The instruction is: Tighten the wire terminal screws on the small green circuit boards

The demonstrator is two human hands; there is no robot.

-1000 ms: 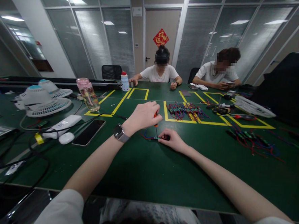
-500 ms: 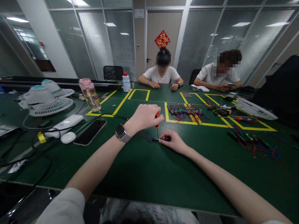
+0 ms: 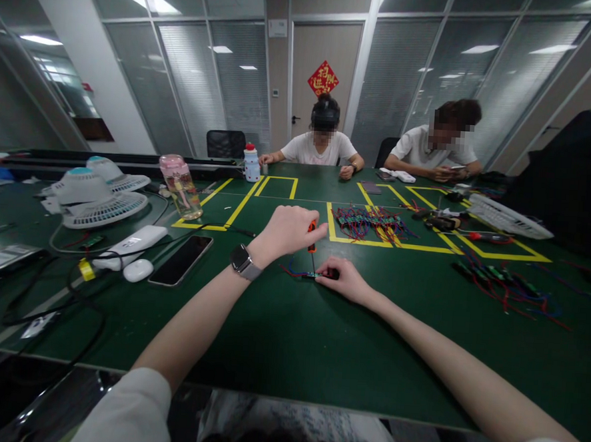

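Observation:
My left hand [image 3: 291,230], with a watch on its wrist, is closed around the orange and black handle of a screwdriver [image 3: 312,239]. The screwdriver stands nearly upright, its tip down at a small circuit board [image 3: 310,275] on the green table. Red and blue wires run out from the board's left end. My right hand [image 3: 346,281] rests on the table and pinches the board's right end between thumb and fingers. A dark piece shows within the curl of that hand; I cannot make out what it is.
Wired circuit boards [image 3: 373,220] lie bunched inside yellow tape ahead, with more boards [image 3: 502,277] at right. A phone [image 3: 181,261], a white earbud case [image 3: 137,271], cables, a pink-topped bottle [image 3: 181,187] and white fans [image 3: 106,209] are at left. Two people sit across the table.
Both my hands stay in place on the screwdriver and the board. The view shifts slightly. Across the table, one person's hand has moved outward to beside the blue bottle.

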